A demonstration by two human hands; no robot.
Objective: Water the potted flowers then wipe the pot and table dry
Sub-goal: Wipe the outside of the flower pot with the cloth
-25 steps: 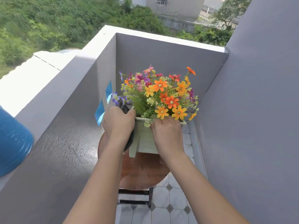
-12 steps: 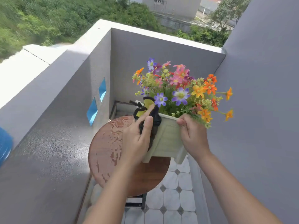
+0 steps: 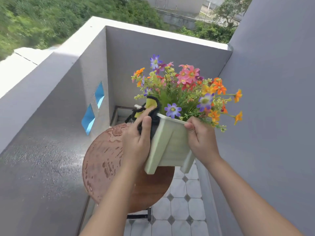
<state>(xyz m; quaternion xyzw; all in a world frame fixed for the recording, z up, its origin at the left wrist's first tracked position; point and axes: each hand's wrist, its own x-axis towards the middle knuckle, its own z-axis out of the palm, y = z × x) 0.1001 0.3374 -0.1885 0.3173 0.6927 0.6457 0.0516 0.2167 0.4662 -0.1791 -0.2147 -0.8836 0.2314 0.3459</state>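
Note:
A pale green square pot (image 3: 172,143) full of many-coloured flowers (image 3: 185,87) is held up in the air, tilted to the right, above a round brown table (image 3: 102,160). My right hand (image 3: 201,138) grips the pot's right rim and wall. My left hand (image 3: 136,140) presses a black and yellow cloth (image 3: 150,109) against the pot's left side. Water patches and drops lie on the left half of the tabletop.
Grey parapet walls (image 3: 51,116) close in the narrow balcony on the left, back and right. Two blue diamond openings (image 3: 88,119) sit in the left wall. White floor tiles (image 3: 184,210) show beneath the table. Greenery lies beyond the wall.
The pot has been lifted off the table and swung right and tilted. My left hand with the cloth has shifted onto the pot's left wall, baring the wet tabletop.

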